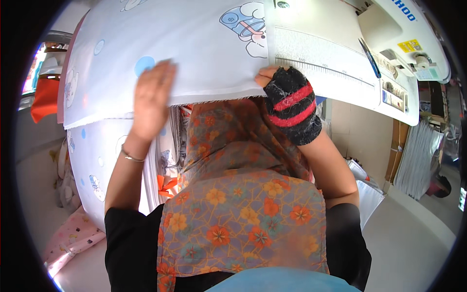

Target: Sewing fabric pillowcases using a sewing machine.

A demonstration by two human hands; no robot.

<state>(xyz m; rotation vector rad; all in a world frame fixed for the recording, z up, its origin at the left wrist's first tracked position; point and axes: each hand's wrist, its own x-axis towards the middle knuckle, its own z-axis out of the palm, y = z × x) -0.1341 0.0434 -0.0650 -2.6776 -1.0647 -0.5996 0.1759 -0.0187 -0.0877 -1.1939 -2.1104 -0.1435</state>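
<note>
A pale blue-white fabric (194,44), printed with cartoon animals and blue dots, lies spread over the sewing table. Its near edge has a raw, frayed border. My left hand (154,97), with a bracelet at the wrist, rests flat on the fabric by that edge, fingers stretched out and slightly blurred. At the near right corner of the fabric, my right hand (290,104) wears a black fingerless glove with red stripes. Its bent fingertips close on the fabric's edge; the thumb is hidden.
A white sewing machine (408,39) stands at the right, with dark tweezers (370,58) beside it. A printed ruler scale (326,66) runs along the table. More printed fabric (97,160) hangs at the left. A floral apron (243,219) covers my lap.
</note>
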